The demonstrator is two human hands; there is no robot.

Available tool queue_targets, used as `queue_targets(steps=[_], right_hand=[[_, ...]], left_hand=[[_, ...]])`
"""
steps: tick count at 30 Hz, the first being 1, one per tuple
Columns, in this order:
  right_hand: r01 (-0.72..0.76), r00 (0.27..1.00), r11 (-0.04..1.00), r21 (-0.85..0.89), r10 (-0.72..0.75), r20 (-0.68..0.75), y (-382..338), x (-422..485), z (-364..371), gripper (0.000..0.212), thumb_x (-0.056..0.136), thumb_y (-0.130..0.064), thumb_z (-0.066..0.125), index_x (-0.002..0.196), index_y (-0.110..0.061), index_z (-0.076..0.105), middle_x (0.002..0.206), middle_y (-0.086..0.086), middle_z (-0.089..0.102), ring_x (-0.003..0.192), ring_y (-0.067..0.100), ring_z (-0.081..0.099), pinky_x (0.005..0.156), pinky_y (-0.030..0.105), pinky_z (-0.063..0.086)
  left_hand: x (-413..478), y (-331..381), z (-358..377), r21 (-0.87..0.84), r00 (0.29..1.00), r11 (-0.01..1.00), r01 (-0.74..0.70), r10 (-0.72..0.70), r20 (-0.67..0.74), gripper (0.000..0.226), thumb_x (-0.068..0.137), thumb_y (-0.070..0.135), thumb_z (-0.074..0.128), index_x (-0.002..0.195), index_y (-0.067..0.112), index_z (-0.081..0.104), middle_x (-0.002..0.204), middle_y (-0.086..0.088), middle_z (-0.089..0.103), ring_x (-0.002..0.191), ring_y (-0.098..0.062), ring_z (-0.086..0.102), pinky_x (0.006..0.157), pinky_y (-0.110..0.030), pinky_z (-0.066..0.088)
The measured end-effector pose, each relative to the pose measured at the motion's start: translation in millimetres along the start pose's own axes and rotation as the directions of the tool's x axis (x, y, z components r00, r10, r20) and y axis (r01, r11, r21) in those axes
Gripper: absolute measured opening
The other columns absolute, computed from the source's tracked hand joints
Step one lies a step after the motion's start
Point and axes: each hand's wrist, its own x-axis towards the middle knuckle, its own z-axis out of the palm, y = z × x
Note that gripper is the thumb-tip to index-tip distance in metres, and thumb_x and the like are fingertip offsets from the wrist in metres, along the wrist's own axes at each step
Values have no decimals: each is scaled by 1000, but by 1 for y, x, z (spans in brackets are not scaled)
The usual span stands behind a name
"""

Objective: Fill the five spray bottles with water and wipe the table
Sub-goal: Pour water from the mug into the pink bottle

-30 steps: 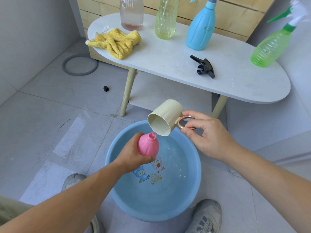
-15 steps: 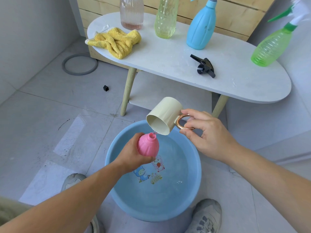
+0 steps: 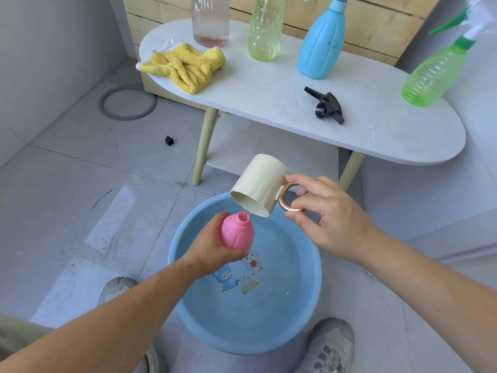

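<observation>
Head view: the left hand [image 3: 212, 247] comes in from the lower left with the forearm stretched forward. Its fingers are curled round the belly of a pink bottle [image 3: 238, 234], holding it capless and neck-up over a blue basin [image 3: 309, 313]. The right hand [image 3: 333, 219] reaches in from the right with the wrist bent inward. Thumb and fingers pinch the rose-gold ring handle of a cream cup [image 3: 261, 184], which is tipped mouth-down to the left. The cup's lip hangs just above the bottle's neck, and a thin trickle of water joins the two.

The basin stands on the tiled floor between two grey shoes [image 3: 328, 345] and holds shallow water. Cartoon figures are printed on its bottom; the yellow mark beside them is too small to read.

Beyond stands a white oval table [image 3: 269, 84]. On it, left to right, are:
- a crumpled yellow cloth [image 3: 185, 65]
- a clear pinkish bottle [image 3: 211, 20]
- a pale yellow-green bottle [image 3: 265, 28]
- a blue spray bottle [image 3: 322, 41]
- a green spray bottle [image 3: 430, 74] at the far right end

A black spray head [image 3: 326, 106] lies on its side near the front edge, apart from the bottles. On the floor to the left lie a grey ring [image 3: 127, 102] and a small black cube [image 3: 169, 140].
</observation>
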Motion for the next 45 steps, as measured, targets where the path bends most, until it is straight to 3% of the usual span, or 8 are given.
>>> queue_targets(steps=[8,11,14,17,20,23,31,45], right_hand=[[201,978,967,-156,-206,-16,2,-2,7,27,95,-24,60,76,-7,67,133,13,58,98,30,56,89,36,46],[-121,991,991,57,124,-53,-2,-4,21,20,92,-25,63,79,-14,72,130,1,61,102,19,58,92,29,45],[-483,863,777,404,499,73,5,-3,42,16,92,-22,66,78,-20,74,113,-11,65,98,-10,58,85,10,43],[-664,733,623,414,651,195,32,-9,74,28,94,-29,64,73,-12,69,76,-4,59,54,8,46,57,25,39],[-752,648,545,369,712,269,52,-22,106,42,95,-33,61,81,7,64,63,6,37,54,16,29,53,28,23],[-775,631,574,264,714,302,60,-33,130,43,95,-34,60,75,4,59,58,3,34,52,15,28,52,30,25],[-751,644,650,119,678,355,72,-49,165,40,93,-39,57,62,-13,56,67,5,60,63,25,56,61,39,47],[-735,653,668,115,654,381,70,-47,170,35,94,-31,60,63,-15,59,72,-6,55,68,19,54,58,30,38]], left_hand=[[-2,2,0,2,1000,1000,-6,6,5,83,64,24,95,128,40,44,115,15,55,101,-12,61,65,-19,55],[-3,1,0,-4,1000,1000,3,-3,4,84,64,24,95,129,39,43,116,14,56,102,-12,61,65,-20,56],[-4,-3,0,1,1000,1000,8,-8,7,84,64,23,95,129,38,44,117,13,56,102,-13,61,65,-21,56],[-7,-8,-1,9,1000,1000,17,-17,0,81,64,22,95,127,38,46,116,11,58,102,-14,62,65,-22,58],[-8,-13,-1,-4,999,999,37,-37,-7,79,64,20,95,124,39,46,114,13,58,102,-14,63,68,-24,59],[-9,-15,-2,0,999,999,49,-49,-16,81,64,20,95,125,40,46,115,15,58,102,-12,62,69,-22,57],[-7,-21,1,14,997,997,70,-70,-29,81,64,19,96,126,39,47,115,18,58,100,-9,62,60,-14,55],[-4,-25,1,23,998,998,65,-64,-28,81,65,20,96,126,40,46,117,19,56,100,-10,61,60,-15,55]])
